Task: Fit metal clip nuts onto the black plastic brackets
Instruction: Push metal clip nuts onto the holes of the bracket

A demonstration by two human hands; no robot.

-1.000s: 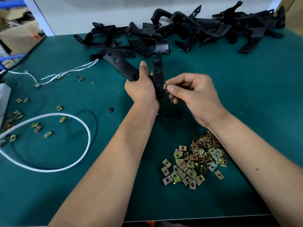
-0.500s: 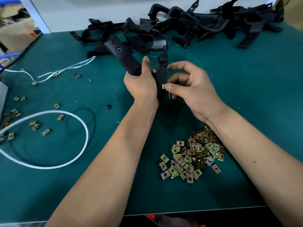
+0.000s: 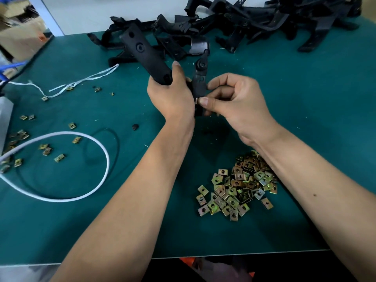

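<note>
My left hand (image 3: 173, 94) grips a black plastic bracket (image 3: 146, 55) above the green table; one arm of it points up-left, a narrower arm (image 3: 200, 78) stands upright between my hands. My right hand (image 3: 234, 102) pinches a small metal clip nut (image 3: 197, 101) with thumb and forefinger against the edge of that narrow arm. Only a sliver of the nut shows. A heap of brass-coloured clip nuts (image 3: 238, 186) lies on the table under my right forearm.
A pile of black brackets (image 3: 234, 23) fills the back of the table. Several loose clip nuts (image 3: 46, 149) lie at the left, with a white cord loop (image 3: 81, 192), a black ring (image 3: 101, 147) and white string (image 3: 81, 82). The table's front edge (image 3: 244, 254) is close.
The held bracket and both hands have risen slightly and tilted; my right thumb and forefinger have slid the clip nut lower along the narrow arm's edge.
</note>
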